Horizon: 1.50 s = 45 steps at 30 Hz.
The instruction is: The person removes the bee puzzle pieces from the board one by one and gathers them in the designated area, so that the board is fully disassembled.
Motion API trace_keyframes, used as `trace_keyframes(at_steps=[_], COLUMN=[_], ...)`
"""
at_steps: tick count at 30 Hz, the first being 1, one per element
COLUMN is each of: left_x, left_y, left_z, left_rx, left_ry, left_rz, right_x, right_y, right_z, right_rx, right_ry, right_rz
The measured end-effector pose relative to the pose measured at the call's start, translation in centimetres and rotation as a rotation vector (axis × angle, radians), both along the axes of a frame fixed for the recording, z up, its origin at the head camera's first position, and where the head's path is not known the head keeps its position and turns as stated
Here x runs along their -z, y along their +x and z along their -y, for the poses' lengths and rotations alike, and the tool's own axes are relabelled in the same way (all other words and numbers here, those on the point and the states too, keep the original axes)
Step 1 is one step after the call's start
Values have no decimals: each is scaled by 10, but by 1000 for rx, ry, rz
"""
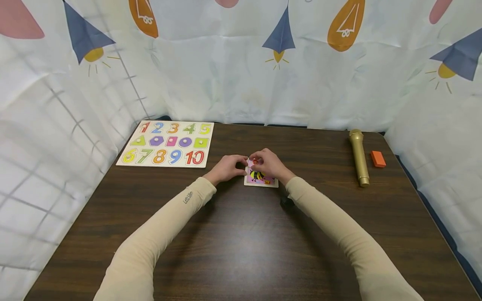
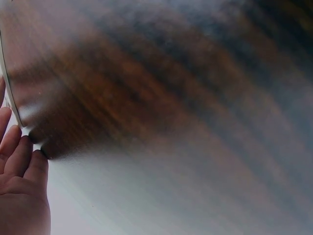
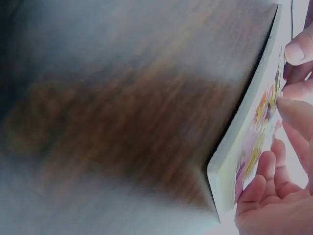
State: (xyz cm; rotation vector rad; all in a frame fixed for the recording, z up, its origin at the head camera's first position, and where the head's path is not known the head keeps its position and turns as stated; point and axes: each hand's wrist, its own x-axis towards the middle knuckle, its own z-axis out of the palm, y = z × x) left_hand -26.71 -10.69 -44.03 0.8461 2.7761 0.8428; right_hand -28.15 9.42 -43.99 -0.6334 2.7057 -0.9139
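A small square jigsaw puzzle (image 1: 261, 180) with a yellow-and-black bee on a pink ground lies at mid-table. At its left edge, my left hand (image 1: 227, 168) holds the frame, index finger near the top left corner and thumb lower down. My right hand (image 1: 270, 164) reaches over the upper part, thumb and index finger pinching a puzzle piece (image 1: 251, 162) there. The right hand hides much of the picture's top and right. In the right wrist view the puzzle's pale frame (image 3: 244, 112) shows edge-on, with the right fingers (image 3: 268, 169) bent over the picture.
A number-and-shape board (image 1: 165, 164) lies at the back left. Toward the back right are a gold microphone (image 1: 359, 158) and an orange block (image 1: 378, 159). A patterned white curtain (image 1: 233, 83) hangs behind and beside the dark wooden table (image 1: 241, 242).
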Motion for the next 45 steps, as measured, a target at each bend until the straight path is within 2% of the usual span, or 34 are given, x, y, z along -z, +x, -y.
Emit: trace_keyframes(at_steps=[9,17,25,37,42,45], left_x=[-2,-3,-3,-3,-2,-2], left_y=[-1,0,0,0,-1,0], left_z=[-1,-1,-1,-1,-1,-1], left_rx=[-2,-6,-8,2,0,2], left_ry=[-7,-13,-11,-23,-24,-20], left_rz=[10,19,24,17,16,19], right_x=[-2,-1,1,1,1,1], right_y=[1,-1,-1,-3,-5,-5], right_z=[-1,-1,-4,-8,-9,-9], right_rx=[8,-19,-27,-105,-182,-200], right_ry=[-7,-16,-38,21,56,63], right_rz=[-6,-14,7,-51,-123,-141])
